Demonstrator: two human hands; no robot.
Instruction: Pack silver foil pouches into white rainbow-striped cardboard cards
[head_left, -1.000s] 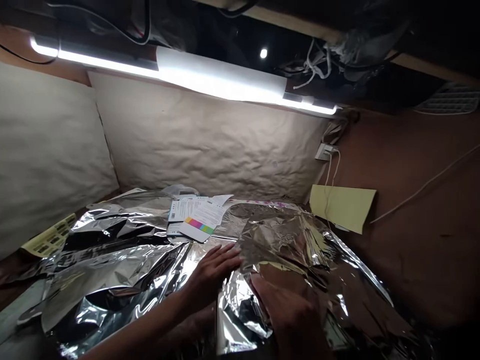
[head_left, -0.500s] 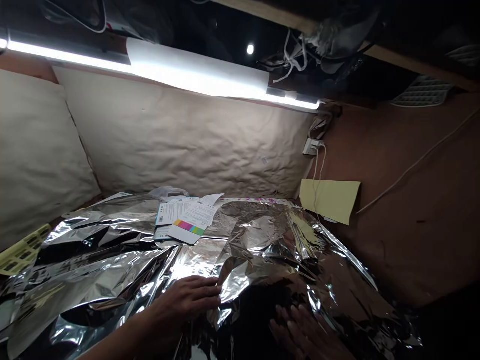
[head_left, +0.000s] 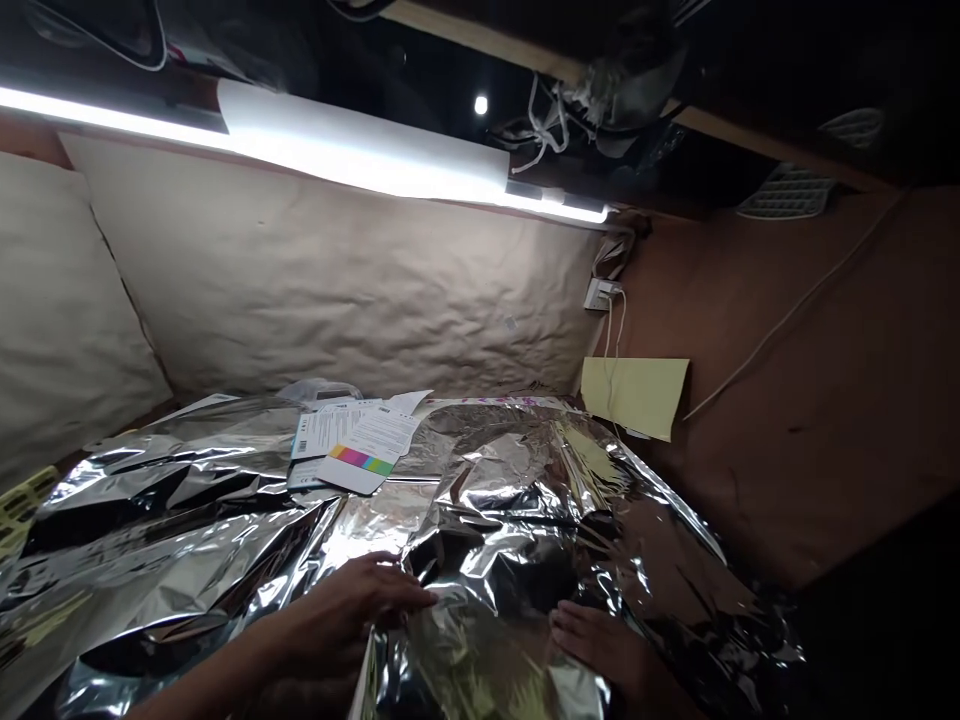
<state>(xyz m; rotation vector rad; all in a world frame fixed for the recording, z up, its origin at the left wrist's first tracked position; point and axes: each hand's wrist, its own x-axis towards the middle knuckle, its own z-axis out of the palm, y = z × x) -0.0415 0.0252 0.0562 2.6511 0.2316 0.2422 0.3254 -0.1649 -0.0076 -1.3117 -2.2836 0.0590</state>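
The thin, crumpled **silver foil sheet** (head_left: 495, 520) is the thing most at risk here. Its sharp creases could split if either hand drags or tugs against them, and a hard pull could also make the slippery sheet slide across the desk. The **printed cards and papers** (head_left: 349, 445) beyond its far edge could be pushed out of place or buried if the foil shifts that way. A lifted corner at the far right could catch the **white cable** (head_left: 611, 350) that hangs from the **wall socket** (head_left: 600, 294) toward the **pale yellow card** (head_left: 634, 398) beyond the foil. Glare and deep shadow on the foil also make its folds hard to read, so a hand could press the wrong layer and set a fresh crease.

The foil lies directly under and between both hands. The **left hand** (head_left: 341, 605) rests on the near side of the sheet, with its fingers stretched out and close together, their tips at a raised fold. The **right hand** (head_left: 592, 640) sits on the far side of that fold, with its fingers slightly spread and their tips against the foil. Neither hand shows a clear pinch, though the left thumb is out of sight. A loose, bulging fold rises between the two sets of fingertips, nearer the camera than the cards.
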